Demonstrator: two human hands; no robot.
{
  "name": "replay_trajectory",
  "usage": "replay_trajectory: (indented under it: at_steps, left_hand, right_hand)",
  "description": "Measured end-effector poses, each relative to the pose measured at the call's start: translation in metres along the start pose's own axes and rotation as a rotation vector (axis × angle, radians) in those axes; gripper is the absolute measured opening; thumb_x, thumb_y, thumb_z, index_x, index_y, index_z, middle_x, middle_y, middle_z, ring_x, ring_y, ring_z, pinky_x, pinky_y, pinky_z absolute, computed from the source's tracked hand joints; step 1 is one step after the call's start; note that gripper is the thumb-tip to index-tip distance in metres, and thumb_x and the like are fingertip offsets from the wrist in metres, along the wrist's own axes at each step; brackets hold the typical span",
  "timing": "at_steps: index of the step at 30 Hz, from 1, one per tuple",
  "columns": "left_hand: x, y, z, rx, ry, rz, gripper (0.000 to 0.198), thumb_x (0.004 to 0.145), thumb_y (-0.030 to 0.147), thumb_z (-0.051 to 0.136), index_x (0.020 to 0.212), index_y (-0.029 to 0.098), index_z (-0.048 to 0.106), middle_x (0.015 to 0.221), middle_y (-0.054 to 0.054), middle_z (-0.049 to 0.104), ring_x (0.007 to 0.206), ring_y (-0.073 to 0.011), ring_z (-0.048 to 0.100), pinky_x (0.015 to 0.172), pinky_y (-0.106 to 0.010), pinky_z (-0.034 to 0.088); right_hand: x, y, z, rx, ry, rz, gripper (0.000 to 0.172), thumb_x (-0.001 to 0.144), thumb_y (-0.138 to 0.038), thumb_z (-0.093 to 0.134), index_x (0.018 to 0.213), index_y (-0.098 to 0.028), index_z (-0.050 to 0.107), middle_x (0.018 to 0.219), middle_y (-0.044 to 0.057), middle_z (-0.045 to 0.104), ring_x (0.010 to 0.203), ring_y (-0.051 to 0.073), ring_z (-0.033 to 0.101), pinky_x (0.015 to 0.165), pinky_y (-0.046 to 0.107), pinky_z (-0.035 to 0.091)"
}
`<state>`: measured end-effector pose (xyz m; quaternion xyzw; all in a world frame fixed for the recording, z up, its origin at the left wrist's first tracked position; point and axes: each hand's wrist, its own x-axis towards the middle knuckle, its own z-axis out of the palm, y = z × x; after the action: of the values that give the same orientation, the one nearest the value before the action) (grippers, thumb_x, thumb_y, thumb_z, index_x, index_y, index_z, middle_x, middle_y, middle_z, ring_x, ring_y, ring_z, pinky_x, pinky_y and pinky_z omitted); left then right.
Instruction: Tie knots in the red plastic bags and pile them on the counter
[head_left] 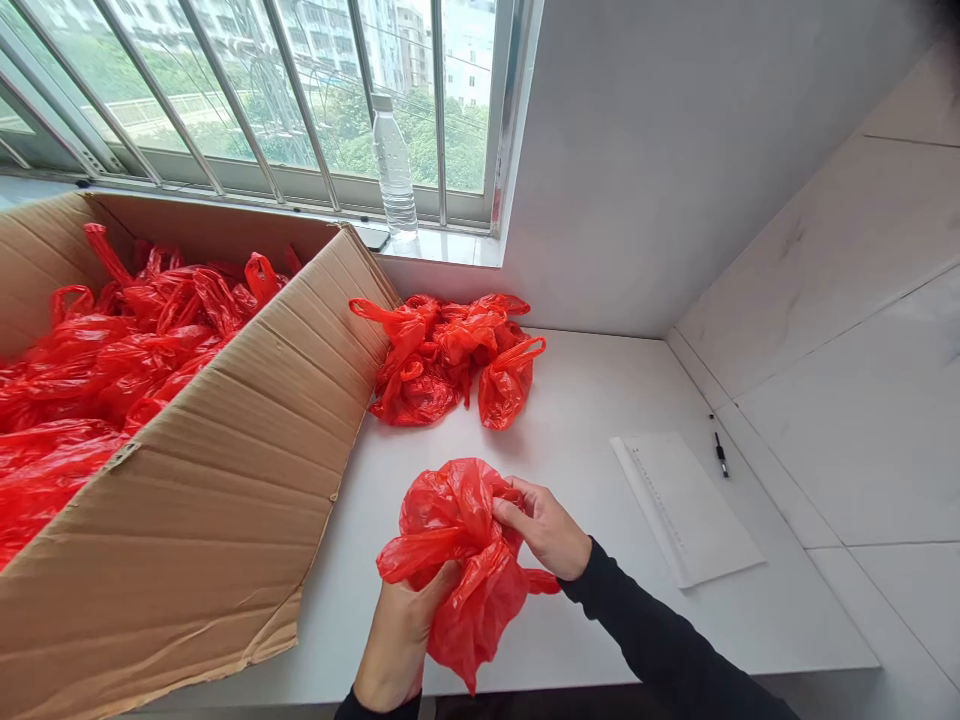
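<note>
A crumpled red plastic bag [457, 560] is held over the front of the white table [585, 400]. My left hand [401, 630] grips it from below, fingers closed on the plastic. My right hand [544, 525] pinches its upper right side, fingers closed. Behind it on the table lies a pile of tied red plastic bags [450, 355]. A large open cardboard box [225, 480] on the left is full of more red bags [112, 350].
A clear water bottle [394, 170] stands on the windowsill in front of a barred window. A white sheet of paper [686, 505] lies on the table's right side, with a black pen [720, 450] beside it near the tiled wall.
</note>
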<state>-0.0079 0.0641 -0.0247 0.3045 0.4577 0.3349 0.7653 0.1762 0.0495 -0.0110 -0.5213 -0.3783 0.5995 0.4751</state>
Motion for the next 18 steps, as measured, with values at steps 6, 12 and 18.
replay_trajectory:
  at_steps: [6, 12, 18]
  left_hand:
    - [-0.001, 0.002, 0.001, -0.063, 0.074, 0.04, 0.066, 0.068, 0.04, 0.082, 0.126, 0.018, 0.061, 0.116, -0.015, 0.071, 0.116, -0.0409, 0.06, 0.094, -0.053, 0.052]
    - [-0.007, 0.013, 0.008, -0.184, 0.068, 0.037, 0.072, 0.075, 0.04, 0.077, 0.139, 0.024, 0.049, 0.127, -0.012, 0.065, 0.117, -0.0338, 0.061, 0.097, -0.043, 0.051]
    - [-0.002, 0.002, -0.007, -0.037, 0.309, 0.166, 0.065, 0.081, 0.045, 0.069, 0.139, 0.03, 0.044, 0.143, -0.009, 0.05, 0.133, -0.0268, 0.046, 0.105, -0.038, 0.041]
  right_hand:
    - [-0.006, 0.001, 0.002, -0.084, -0.068, 0.005, 0.033, 0.084, -0.049, 0.068, 0.096, -0.018, 0.062, 0.085, 0.001, 0.063, 0.075, 0.016, 0.058, 0.073, 0.03, 0.048]
    - [0.0, 0.01, 0.002, 0.104, 0.062, -0.009, 0.036, 0.083, -0.048, 0.068, 0.103, -0.019, 0.064, 0.09, 0.003, 0.067, 0.082, 0.019, 0.063, 0.077, 0.033, 0.052]
    - [0.001, 0.032, 0.011, 0.3, 0.104, 0.132, 0.041, 0.082, -0.043, 0.07, 0.115, -0.022, 0.057, 0.106, 0.005, 0.067, 0.092, 0.021, 0.066, 0.081, 0.037, 0.056]
